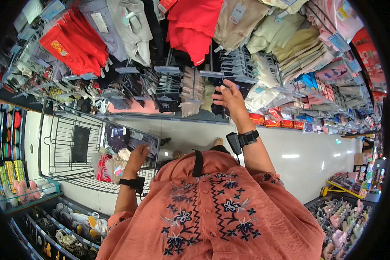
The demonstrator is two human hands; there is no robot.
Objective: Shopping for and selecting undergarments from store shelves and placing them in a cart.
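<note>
My right hand [229,96] reaches toward the lower row of a clothing rack, fingers apart and nothing visible in them. Just behind it hang dark garments [240,86] on clear hangers; whether the fingertips touch them is unclear. My left hand [138,156] is over the near end of a wire shopping cart [84,113], its fingers hidden from me in part. Beside that hand, a dark patterned garment [117,138] and folded grey clothing [144,143] lie in the cart. A red package [104,167] and a beige package [116,167] are below them.
Red garments [195,29], beige garments [238,22] and pale green garments [269,35] hang above. Metal hooks with price holders [211,74] stick out toward me. Footwear bins [74,224] stand behind at left, and a slipper display [339,224] at right. Tiled floor [289,165] extends rightward.
</note>
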